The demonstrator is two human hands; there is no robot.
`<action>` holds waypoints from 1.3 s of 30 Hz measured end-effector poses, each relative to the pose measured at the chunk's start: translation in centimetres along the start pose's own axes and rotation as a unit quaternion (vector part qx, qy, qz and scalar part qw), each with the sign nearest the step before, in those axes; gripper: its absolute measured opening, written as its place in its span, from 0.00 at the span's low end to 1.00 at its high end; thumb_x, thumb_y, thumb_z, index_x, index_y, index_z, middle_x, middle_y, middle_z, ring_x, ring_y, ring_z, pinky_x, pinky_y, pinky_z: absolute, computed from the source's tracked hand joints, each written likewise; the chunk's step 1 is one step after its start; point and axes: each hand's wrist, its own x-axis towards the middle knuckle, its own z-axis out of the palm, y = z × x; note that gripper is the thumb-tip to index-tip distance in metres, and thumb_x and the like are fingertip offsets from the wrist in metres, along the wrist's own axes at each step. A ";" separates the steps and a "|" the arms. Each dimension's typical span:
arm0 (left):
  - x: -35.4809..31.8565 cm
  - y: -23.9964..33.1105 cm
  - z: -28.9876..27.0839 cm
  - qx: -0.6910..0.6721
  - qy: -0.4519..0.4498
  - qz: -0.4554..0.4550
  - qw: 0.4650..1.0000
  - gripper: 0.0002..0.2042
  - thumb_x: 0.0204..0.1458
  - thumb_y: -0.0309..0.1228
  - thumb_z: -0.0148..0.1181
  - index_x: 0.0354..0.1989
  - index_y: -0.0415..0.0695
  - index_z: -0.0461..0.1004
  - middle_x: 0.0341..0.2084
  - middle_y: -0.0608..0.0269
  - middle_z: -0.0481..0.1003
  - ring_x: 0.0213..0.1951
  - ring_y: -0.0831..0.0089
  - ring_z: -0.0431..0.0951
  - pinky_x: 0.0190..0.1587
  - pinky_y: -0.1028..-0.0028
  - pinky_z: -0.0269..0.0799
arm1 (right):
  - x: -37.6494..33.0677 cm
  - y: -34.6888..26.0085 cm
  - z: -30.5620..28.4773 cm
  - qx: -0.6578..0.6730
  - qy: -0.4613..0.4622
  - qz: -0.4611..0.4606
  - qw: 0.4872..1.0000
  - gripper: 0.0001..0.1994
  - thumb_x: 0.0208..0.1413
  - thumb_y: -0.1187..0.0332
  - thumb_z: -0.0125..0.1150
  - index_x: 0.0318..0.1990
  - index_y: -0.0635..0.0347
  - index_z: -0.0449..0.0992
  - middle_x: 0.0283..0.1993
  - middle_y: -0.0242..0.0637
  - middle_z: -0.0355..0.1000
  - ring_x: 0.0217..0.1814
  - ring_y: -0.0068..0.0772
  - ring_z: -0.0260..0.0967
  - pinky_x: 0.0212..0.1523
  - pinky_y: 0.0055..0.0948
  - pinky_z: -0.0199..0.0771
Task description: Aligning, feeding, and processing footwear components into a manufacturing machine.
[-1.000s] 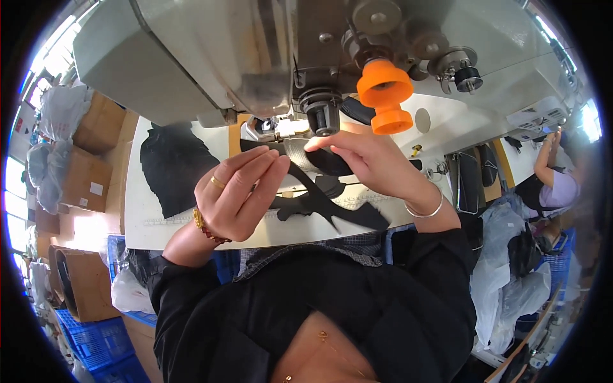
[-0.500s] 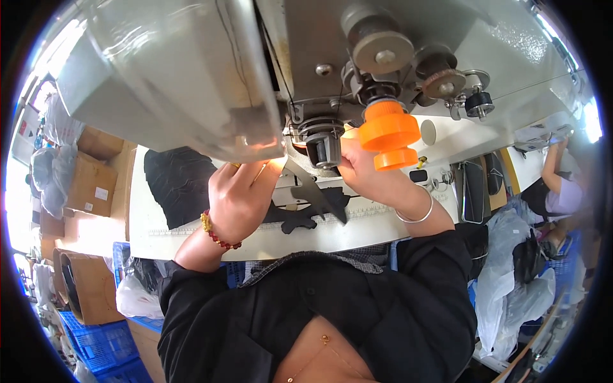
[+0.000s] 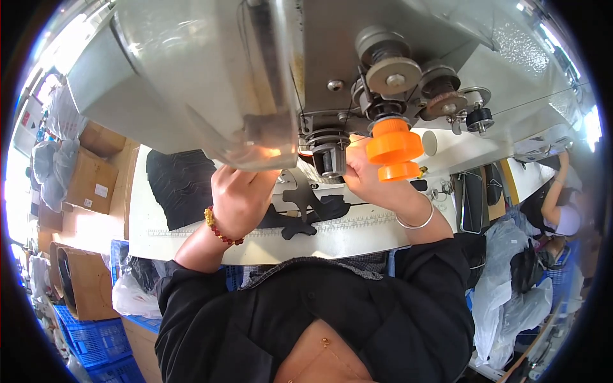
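Note:
A grey sewing machine fills the top of the view, with an orange spool hanging off its face. Below it a black cut piece of material lies on the white table. My left hand, with a red bead bracelet at the wrist, is up under the machine head; its fingertips are hidden there. My right hand, wearing a silver bangle, reaches to the needle area beside the orange spool and touches the black piece. Whether either hand grips the piece is hidden.
A stack of black pieces lies on the table at the left. Cardboard boxes and blue crates stand on the floor to the left. Another person works at the far right, near plastic bags.
The view has closed in on the machine. Both hands have moved up under the machine head, and the black piece has slid toward the needle.

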 end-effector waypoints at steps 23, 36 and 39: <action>0.0 0.8 -0.1 0.041 -0.055 -0.016 0.998 0.11 0.36 0.25 0.67 0.32 0.45 0.79 0.31 0.65 0.74 0.35 0.65 0.75 0.31 0.69 0.69 | 0.1 0.7 -0.2 -0.114 0.018 -0.041 0.992 0.03 0.40 0.74 0.61 0.25 0.60 0.73 0.26 0.38 0.66 0.29 0.44 0.67 0.27 0.42 0.66; -0.4 2.1 0.6 0.058 -0.007 0.043 0.997 0.09 0.36 0.25 0.64 0.30 0.42 0.77 0.26 0.62 0.76 0.20 0.72 0.73 0.23 0.75 0.67 | 0.6 1.0 -1.0 0.048 0.077 -0.083 0.992 0.07 0.44 0.73 0.60 0.34 0.54 0.78 0.29 0.34 0.70 0.30 0.43 0.70 0.26 0.38 0.68; -0.4 2.6 0.8 0.080 -0.006 0.040 0.996 0.08 0.36 0.24 0.63 0.29 0.42 0.77 0.25 0.63 0.76 0.18 0.74 0.72 0.22 0.77 0.66 | 0.7 1.2 -1.2 0.103 0.071 -0.070 0.990 0.09 0.46 0.74 0.58 0.37 0.53 0.78 0.30 0.33 0.71 0.29 0.42 0.70 0.26 0.37 0.68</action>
